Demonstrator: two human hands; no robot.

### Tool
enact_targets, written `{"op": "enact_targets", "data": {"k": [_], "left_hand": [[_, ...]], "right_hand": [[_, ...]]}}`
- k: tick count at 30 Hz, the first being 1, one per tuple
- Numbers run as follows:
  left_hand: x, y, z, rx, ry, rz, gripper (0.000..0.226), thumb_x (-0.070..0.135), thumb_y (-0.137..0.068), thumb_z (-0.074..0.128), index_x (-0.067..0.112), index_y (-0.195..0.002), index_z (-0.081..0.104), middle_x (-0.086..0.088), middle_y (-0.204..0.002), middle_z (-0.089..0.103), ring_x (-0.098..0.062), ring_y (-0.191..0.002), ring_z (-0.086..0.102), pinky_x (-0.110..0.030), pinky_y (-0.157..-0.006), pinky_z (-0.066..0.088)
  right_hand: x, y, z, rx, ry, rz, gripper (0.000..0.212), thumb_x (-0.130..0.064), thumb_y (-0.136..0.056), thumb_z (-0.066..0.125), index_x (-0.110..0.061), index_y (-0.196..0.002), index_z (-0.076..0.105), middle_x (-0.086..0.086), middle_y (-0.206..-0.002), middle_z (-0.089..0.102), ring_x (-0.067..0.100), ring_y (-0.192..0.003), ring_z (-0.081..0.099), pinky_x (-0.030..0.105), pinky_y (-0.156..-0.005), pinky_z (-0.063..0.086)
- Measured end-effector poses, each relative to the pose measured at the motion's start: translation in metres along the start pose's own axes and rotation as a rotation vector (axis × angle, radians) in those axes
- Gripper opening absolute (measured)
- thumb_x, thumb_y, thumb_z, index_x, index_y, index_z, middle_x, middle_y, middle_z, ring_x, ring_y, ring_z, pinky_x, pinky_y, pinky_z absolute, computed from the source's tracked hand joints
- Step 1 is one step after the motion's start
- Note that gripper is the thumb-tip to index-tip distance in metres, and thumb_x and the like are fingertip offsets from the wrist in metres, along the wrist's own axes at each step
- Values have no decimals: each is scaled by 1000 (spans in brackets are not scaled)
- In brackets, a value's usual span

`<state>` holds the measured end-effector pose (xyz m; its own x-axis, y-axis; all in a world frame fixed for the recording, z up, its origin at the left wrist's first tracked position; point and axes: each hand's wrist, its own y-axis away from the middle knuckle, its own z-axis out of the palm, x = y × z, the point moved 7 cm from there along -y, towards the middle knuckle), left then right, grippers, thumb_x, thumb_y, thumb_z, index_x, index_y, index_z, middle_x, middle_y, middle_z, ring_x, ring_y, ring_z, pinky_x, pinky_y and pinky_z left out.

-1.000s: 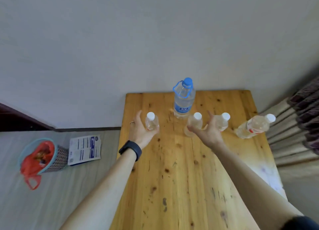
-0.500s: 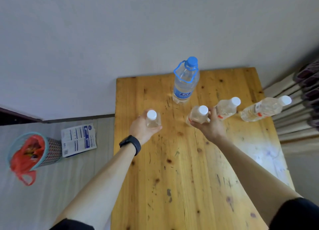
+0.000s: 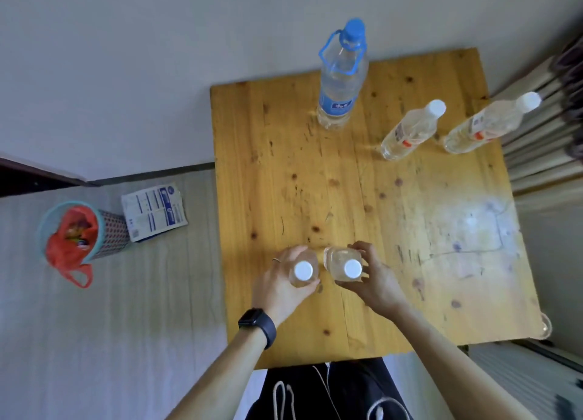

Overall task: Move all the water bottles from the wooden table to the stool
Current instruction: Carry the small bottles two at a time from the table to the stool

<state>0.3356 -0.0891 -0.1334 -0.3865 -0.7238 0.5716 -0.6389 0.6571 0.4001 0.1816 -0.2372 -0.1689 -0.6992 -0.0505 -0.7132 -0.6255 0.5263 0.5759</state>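
My left hand (image 3: 280,288) grips a small clear bottle with a white cap (image 3: 303,270), held upright above the near part of the wooden table (image 3: 410,230). My right hand (image 3: 369,280) grips a second small white-capped bottle (image 3: 350,268) right beside it. At the table's far edge stands a large bottle with a blue cap and blue carry handle (image 3: 342,78). Two clear white-capped bottles (image 3: 410,132) (image 3: 485,126) stand at the far right. No stool is in view.
A mesh bin with a red bag (image 3: 79,233) and a printed packet (image 3: 154,211) lie on the floor to the left. Pale slats (image 3: 542,135) run along the table's right side. My dark trousers show below the near edge.
Both hands have lifted their small bottles and drawn them back toward me, close together. The camera view has shifted back, so the three other bottles stay far on the table.
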Motion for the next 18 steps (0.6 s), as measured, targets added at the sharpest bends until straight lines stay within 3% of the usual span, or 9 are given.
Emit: {"op": "enact_targets", "data": {"k": [4, 6, 9, 11, 14, 18], "left_hand": [[-8, 22, 11, -16, 43, -11, 66, 53, -73, 78, 43, -130, 47, 22, -125, 59, -6, -104, 61, -25, -70, 54], [-11, 22, 16, -40, 69, -8, 74, 54, -71, 81, 42, -135, 44, 20, -134, 54, -4, -114, 56, -24, -77, 53], [-9, 14, 20, -120, 128, 16, 89, 51, -68, 85, 41, -142, 37, 23, -153, 33, 4, -128, 41, -19, -92, 44], [-7, 9, 21, -145, 122, -3, 79, 49, -69, 84, 41, -136, 42, 23, -150, 40, 3, -121, 49, -22, -88, 49], [-4, 7, 20, -157, 60, 1, 59, 45, -69, 80, 43, -117, 46, 18, -112, 65, -10, -95, 65, -28, -68, 53], [3, 5, 17, -189, -6, 28, 61, 48, -67, 80, 41, -119, 48, 19, -108, 63, -10, -91, 61, -22, -63, 43]], "right_hand": [[7, 23, 15, 30, 43, -1, 78, -36, -73, 86, -39, -130, 32, -21, -119, 58, 18, -108, 66, 32, -81, 54], [-1, 29, 21, 30, 70, -41, 88, -35, -73, 85, -44, -138, 25, -12, -132, 55, 22, -115, 61, 30, -82, 50], [-17, 28, 24, 46, 76, -110, 98, -39, -71, 86, -48, -146, 23, -10, -155, 38, 14, -132, 47, 23, -90, 43], [-17, 24, 23, 60, 72, -76, 83, -39, -71, 85, -45, -138, 36, -12, -143, 51, 15, -121, 56, 19, -85, 43], [-14, 24, 23, 54, 104, -37, 66, -33, -70, 82, -37, -124, 45, -18, -109, 61, 15, -95, 61, 8, -68, 38], [-16, 35, 23, 89, 70, -45, 64, -32, -69, 80, -33, -123, 47, -18, -106, 59, 13, -89, 57, 12, -66, 38]]}}
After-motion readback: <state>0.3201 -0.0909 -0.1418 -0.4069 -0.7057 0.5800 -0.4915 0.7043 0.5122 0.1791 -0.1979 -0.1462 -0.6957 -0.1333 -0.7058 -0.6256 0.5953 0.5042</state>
